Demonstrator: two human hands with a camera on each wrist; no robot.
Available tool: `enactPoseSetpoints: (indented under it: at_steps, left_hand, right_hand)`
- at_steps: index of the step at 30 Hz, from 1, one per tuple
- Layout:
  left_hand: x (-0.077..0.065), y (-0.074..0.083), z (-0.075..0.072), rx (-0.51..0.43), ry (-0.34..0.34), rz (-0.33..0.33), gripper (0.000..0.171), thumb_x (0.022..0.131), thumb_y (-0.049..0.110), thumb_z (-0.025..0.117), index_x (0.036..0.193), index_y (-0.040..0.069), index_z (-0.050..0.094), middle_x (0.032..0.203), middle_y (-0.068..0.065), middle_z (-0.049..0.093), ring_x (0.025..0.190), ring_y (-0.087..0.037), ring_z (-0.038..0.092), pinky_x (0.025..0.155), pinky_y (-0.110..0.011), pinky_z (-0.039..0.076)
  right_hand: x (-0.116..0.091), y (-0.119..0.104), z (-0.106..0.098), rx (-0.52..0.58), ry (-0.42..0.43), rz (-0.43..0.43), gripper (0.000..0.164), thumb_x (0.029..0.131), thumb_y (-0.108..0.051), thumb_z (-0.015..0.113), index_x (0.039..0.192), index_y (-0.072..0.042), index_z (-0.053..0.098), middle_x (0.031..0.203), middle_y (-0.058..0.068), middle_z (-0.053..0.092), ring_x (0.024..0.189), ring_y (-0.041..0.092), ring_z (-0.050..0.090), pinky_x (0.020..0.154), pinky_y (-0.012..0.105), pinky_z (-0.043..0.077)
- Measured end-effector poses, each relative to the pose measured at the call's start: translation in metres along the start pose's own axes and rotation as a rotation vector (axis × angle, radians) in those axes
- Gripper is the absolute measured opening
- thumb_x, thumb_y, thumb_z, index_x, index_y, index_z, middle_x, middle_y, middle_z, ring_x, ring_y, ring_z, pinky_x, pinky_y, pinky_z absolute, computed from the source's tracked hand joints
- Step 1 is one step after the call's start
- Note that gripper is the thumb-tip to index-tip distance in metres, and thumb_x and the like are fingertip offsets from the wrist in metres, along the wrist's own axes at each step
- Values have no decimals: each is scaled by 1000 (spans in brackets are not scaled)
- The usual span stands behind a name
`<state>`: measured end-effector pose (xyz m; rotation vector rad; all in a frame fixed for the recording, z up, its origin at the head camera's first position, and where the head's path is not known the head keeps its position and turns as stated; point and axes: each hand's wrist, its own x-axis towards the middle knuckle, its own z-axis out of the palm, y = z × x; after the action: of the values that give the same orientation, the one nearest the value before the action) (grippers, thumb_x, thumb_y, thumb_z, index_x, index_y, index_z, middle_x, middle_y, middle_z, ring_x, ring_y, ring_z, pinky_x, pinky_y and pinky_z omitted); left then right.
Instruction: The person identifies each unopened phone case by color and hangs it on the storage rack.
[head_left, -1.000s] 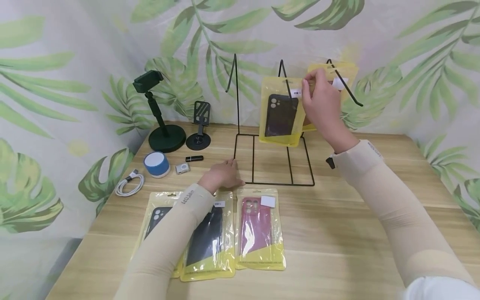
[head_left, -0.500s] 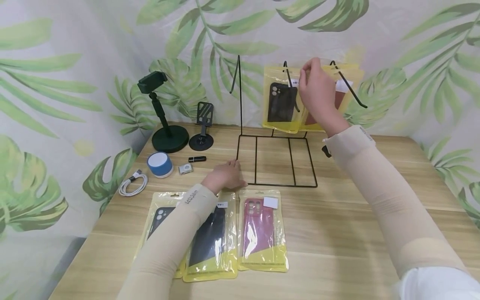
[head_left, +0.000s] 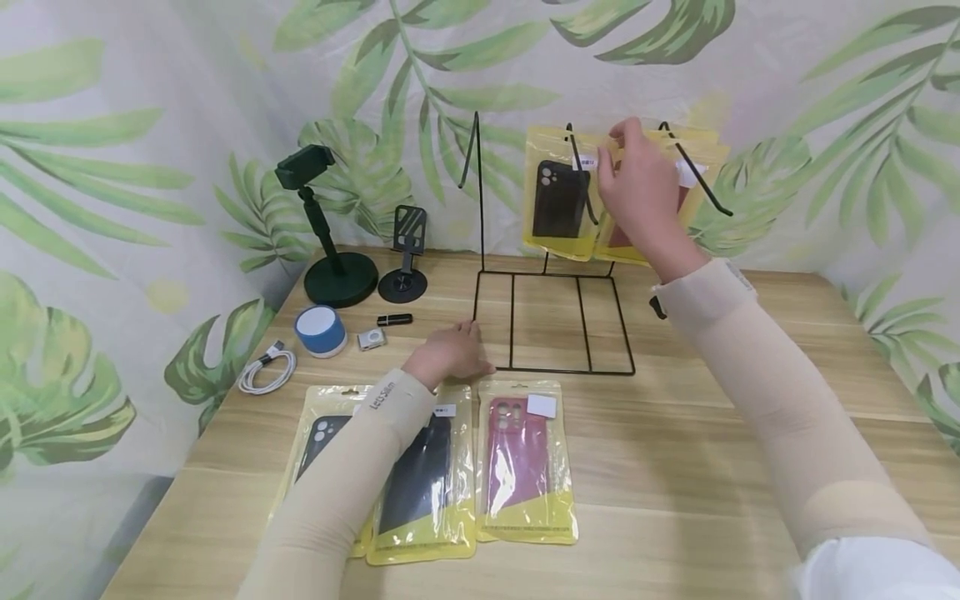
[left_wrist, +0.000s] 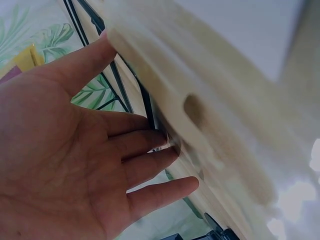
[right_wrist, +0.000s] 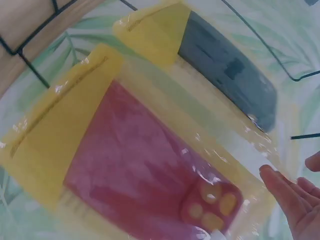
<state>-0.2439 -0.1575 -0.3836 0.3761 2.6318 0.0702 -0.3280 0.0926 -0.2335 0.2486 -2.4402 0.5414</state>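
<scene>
My left hand (head_left: 450,352) rests at the front left corner of the black wire rack (head_left: 558,370), its fingers straight; in the left wrist view, thumb and fingers are spread along the rack's wire and the table. On the rack's middle hook hangs a yellow-clear bag with a black phone case (head_left: 558,204). My right hand (head_left: 645,187) is at this bag's upper right edge, thumb and forefinger apart in the right wrist view. A bagged red phone case (right_wrist: 150,155) hangs on the right hook, partly hidden behind that hand in the head view.
Bagged phone cases lie in front: a dark one (head_left: 318,425) on the left, a black one (head_left: 412,492), and a pink one (head_left: 517,467). At left stand a green phone stand (head_left: 337,279), black stand (head_left: 402,283), blue speaker (head_left: 320,331), music player (head_left: 371,337), and white cable (head_left: 267,371).
The bagged black case has risen and moved back along the middle hook. My right hand went up with it, then shifted slightly right, its thumb and forefinger parting. My left hand stayed in place.
</scene>
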Motion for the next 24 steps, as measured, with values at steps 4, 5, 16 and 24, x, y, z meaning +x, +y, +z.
enactPoseSetpoints:
  at_steps: [4,5,16,24]
  left_hand:
    - [1,1,1,0,-4,2,90,98,52,53,157,-3,12,166,-19,11,153,-35,17,125,-46,20]
    - [1,1,1,3,-3,2,90,98,52,53,157,-4,12,166,-19,12,153,-35,17,125,-46,20]
    - [2,-1,-2,-3,-3,11,90,99,51,52,156,-6,11,165,-21,12,153,-37,16,125,-47,20]
    - [3,-1,0,-38,-8,12,91,98,50,55,156,-6,11,165,-21,11,153,-37,15,126,-47,17]
  right_hand:
    - [-23,6,-11,-1,60,-81,36,104,-28,47,126,0,54,113,17,70,82,32,72,50,37,41]
    - [-30,7,-13,0,71,-100,35,103,-26,48,125,0,54,109,18,70,78,32,70,50,37,40]
    - [-126,8,-1,-50,-426,-150,28,99,-29,56,115,-7,64,102,9,70,74,23,65,50,33,51]
    - [-185,15,38,-112,-746,-284,23,94,-31,67,100,-9,70,93,4,71,82,21,66,64,37,57]
